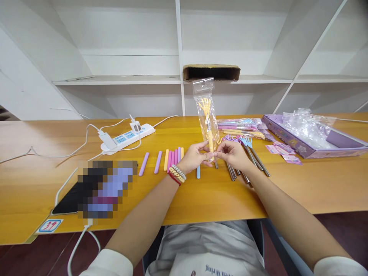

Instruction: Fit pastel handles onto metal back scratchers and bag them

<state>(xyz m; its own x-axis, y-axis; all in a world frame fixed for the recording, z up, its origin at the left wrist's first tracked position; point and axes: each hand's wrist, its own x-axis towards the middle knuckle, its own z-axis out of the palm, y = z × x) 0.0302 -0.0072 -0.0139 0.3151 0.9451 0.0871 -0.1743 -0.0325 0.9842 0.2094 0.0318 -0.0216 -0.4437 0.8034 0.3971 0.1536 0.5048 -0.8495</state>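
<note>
Upright in front of me is a clear plastic bag (pixel 203 91) with a yellow hand-shaped stick (pixel 209 138) inside, its fingers at the top. My left hand (pixel 195 156) pinches the bag around the stick's lower handle. At the bag's bottom corner, my right hand (pixel 230 154) has thumb and fingertips closed on it. Purple, pink and yellow tubes (pixel 158 162) lie left of my left hand, and a blue tube (pixel 198 172) lies just below it. Metal rods with coloured hand-shaped heads (pixel 260 161) lie under and beside my right hand.
Bagged sticks (pixel 238 124) lie behind my right hand. A purple box (pixel 309 151) holds clear bags, with pink cards (pixel 291 159) beside it. Left are a power strip (pixel 128 138) with cables and a blurred device (pixel 107 189). A cardboard box (pixel 211 67) sits on the shelf.
</note>
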